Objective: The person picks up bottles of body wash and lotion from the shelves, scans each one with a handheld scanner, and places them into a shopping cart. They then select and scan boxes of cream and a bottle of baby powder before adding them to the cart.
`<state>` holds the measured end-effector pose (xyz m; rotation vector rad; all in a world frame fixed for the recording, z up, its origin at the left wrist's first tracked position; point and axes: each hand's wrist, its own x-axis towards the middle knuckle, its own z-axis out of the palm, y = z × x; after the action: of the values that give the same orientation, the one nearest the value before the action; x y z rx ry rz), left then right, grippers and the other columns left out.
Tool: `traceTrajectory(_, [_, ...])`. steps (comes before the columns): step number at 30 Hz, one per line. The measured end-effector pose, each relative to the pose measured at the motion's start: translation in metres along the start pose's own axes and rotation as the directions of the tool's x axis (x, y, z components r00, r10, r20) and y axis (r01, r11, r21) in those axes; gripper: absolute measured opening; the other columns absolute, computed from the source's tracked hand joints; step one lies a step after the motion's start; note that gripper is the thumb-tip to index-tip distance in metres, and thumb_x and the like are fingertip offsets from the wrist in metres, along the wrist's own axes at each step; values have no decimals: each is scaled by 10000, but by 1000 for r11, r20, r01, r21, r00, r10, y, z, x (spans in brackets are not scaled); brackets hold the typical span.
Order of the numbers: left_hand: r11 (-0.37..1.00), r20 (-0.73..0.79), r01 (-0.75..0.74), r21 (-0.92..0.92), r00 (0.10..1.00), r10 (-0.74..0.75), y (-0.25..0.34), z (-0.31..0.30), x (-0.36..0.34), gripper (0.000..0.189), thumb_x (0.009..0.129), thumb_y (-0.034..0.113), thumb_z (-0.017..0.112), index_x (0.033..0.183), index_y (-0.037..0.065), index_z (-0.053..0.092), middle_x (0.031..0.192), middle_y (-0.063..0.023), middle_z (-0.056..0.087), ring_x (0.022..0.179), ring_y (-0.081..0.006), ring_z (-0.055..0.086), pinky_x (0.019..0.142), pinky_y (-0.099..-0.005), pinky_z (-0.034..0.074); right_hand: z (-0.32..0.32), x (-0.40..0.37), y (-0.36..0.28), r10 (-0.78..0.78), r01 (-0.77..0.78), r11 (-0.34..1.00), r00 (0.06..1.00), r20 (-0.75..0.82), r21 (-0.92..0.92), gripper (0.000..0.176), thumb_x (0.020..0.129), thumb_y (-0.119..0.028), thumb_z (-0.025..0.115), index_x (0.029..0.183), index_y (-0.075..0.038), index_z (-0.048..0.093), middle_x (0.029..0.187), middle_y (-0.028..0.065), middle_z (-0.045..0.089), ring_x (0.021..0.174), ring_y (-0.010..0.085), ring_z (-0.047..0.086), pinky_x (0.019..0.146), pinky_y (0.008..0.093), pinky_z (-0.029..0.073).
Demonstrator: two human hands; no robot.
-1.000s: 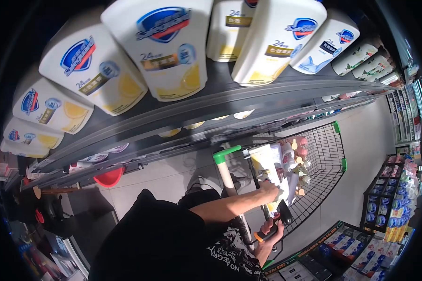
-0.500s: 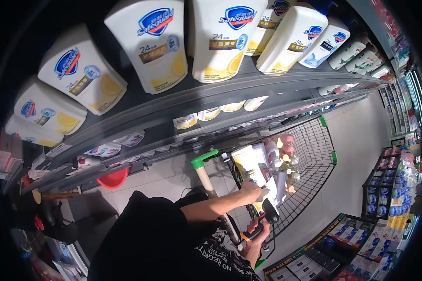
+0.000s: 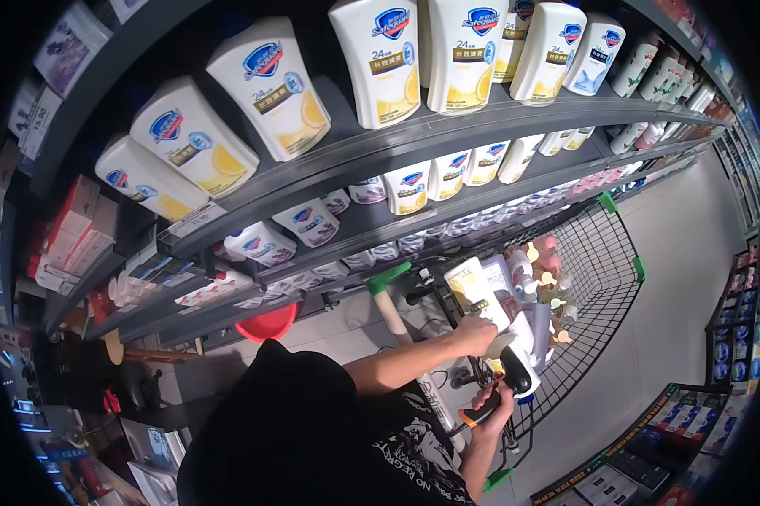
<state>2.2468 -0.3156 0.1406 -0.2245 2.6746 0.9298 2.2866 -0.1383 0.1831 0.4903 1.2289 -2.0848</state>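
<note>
My left hand (image 3: 477,334) is closed over the near end of a shopping cart (image 3: 595,295). It appears to grip the end of a white bottle (image 3: 525,371), though its fingers partly hide the contact. My right hand (image 3: 495,406) is wrapped round the handle of a black and orange barcode scanner (image 3: 515,371), whose head lies over that bottle. Beyond my left hand, a white and yellow body wash bottle (image 3: 468,282) lies in the cart. Several more bottles, some with pump tops, are packed beside it.
A dark shelf (image 3: 422,126) with rows of Safeguard bottles (image 3: 468,55) runs along the left and top. The cart's pale handle (image 3: 393,316) has green ends. A red basin (image 3: 266,321) is on the floor below the shelf. Boxed goods (image 3: 688,413) stand at right.
The view has shifted, so the shelf, cart and hands sit further right and more lower shelf rows show. The white bottle below the scanner is now more visible. Both hands stay closed.
</note>
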Motion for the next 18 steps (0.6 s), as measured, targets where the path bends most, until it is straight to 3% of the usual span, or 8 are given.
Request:
traceTrajectory(6, [996, -66, 11, 85, 998, -6, -6, 17, -31, 121, 693, 45, 665, 801, 6, 703, 831, -180, 694, 803, -305, 696, 683, -395, 560, 4, -31, 30, 38, -39, 999, 999, 10, 19, 244, 867, -187, 538, 1055, -31, 525, 601, 35, 481, 412, 133, 437, 383, 247, 365])
traceTrajectory(7, [997, -53, -11, 79, 998, 15, -10, 19, -35, 237, 702, 28, 661, 934, -21, 660, 855, -196, 676, 805, -336, 685, 657, -416, 559, 7, -36, 35, 18, -18, 1000, 1000, -3, -6, 250, 867, -191, 540, 1059, -31, 527, 601, 38, 482, 415, 137, 440, 385, 251, 358])
traceTrajectory(8, [998, -49, -31, 57, 998, 33, -9, 13, -40, 237, 702, 28, 661, 934, -21, 660, 855, -196, 676, 805, -336, 685, 657, -416, 559, 11, -43, 36, 11, -12, 999, 1000, -15, -33, 248, 869, -204, 538, 1050, -35, 525, 599, 38, 481, 417, 137, 442, 386, 253, 354])
traceTrajectory(10, [997, -153, 16, -74, 988, -27, -8, 6, -52, 266, 716, 33, 657, 977, -3, 627, 828, -203, 664, 817, -352, 677, 680, -429, 552, 12, -50, 46, 22, -23, 999, 1000, -8, -24, 243, 871, -216, 537, 1038, -40, 523, 595, 37, 481, 418, 135, 441, 387, 250, 357])
traceTrajectory(12, [996, -254, -72, -60, 966, 55, -13, -7, -64, 231, 738, 36, 643, 960, 8, 589, 797, -174, 655, 782, -351, 673, 661, -416, 539, 10, -56, 53, 20, -20, 999, 1000, 7, -31, 245, 878, -231, 536, 1048, -55, 527, 607, 26, 475, 437, 120, 429, 403, 238, 357])
traceTrajectory(14, [873, -506, -274, -403, 862, 37, -25, -26, -84, 186, 747, 19, 633, 919, 2, 566, 809, -135, 651, 747, -319, 664, 657, -383, 521, 13, -59, 59, 20, -19, 999, 999, 26, -37, 247, 884, -246, 535, 1057, -71, 530, 618, 15, 469, 457, 105, 417, 420, 226, 357])
traceTrajectory(16, [802, -766, -374, -466, 623, -154, -43, -41, -115, 173, 746, -10, 620, 904, 7, 551, 830, -121, 636, 752, -281, 647, 676, -352, 507, 17, -67, 64, 4, -2, 998, 1000, 27, -56, 245, 886, -255, 532, 1055, -77, 531, 620, 12, 463, 463, 106, 414, 427, 230, 353])
traceTrajectory(18, [895, -896, -257, -365, 359, -262, -71, -71, -170, 227, 727, -21, 622, 938, 31, 557, 871, -127, 596, 807, -285, 618, 716, -370, 493, 17, -69, 69, 9, -8, 999, 1000, 29, -48, 252, 893, -265, 524, 1059, -75, 525, 635, 19, 464, 486, 109, 424, 437, 233, 354])
